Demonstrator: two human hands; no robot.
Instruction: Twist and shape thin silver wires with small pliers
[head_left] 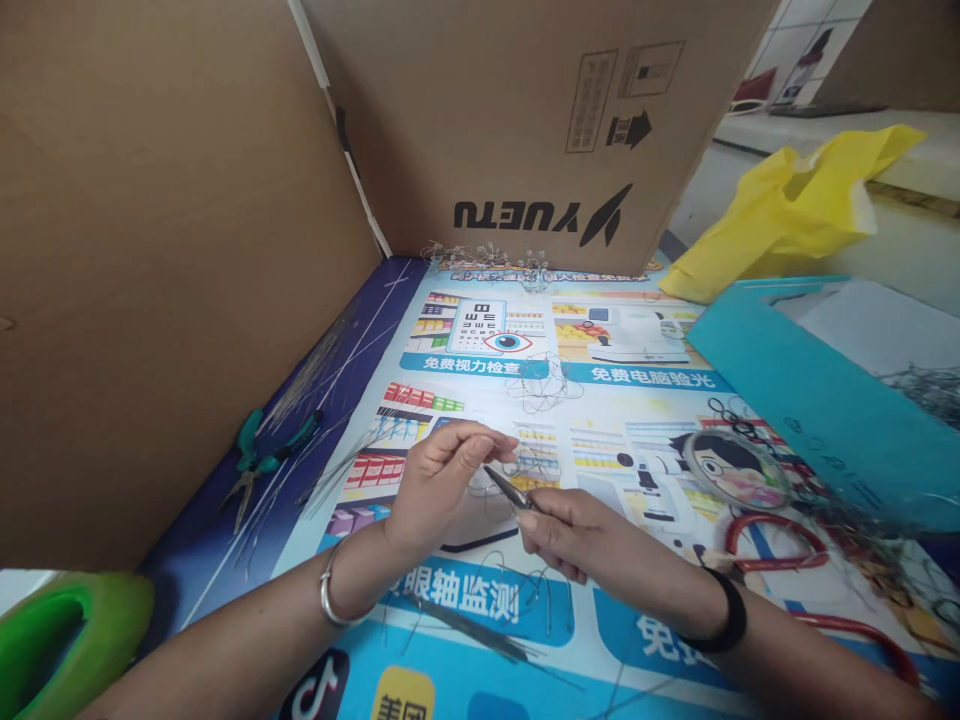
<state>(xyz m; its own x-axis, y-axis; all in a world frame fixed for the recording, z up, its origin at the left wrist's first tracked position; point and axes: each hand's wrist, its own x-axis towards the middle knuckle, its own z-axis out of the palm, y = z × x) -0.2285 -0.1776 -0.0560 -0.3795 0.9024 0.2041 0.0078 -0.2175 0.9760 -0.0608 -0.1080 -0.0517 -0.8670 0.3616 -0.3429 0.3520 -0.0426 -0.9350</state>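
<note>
My left hand (442,478) is pinched on a thin wire piece (525,462) just above the printed poster mat (600,400). My right hand (577,535) is closed round small pliers (508,490), whose pointed jaws reach toward the left fingertips. A silver bangle sits on my left wrist and a black band on my right. A loose tangle of bent wire (541,383) lies on the mat beyond the hands. Straight wire lengths (480,628) lie on the mat near my wrists.
Green-handled pliers (264,462) lie at the left among loose wires. Cardboard boxes (525,110) wall off the back and left. A teal box lid (810,400), a round clear dish (735,468), red-handled tools (780,530), a yellow bag (795,205) and a green object (60,640) surround the work spot.
</note>
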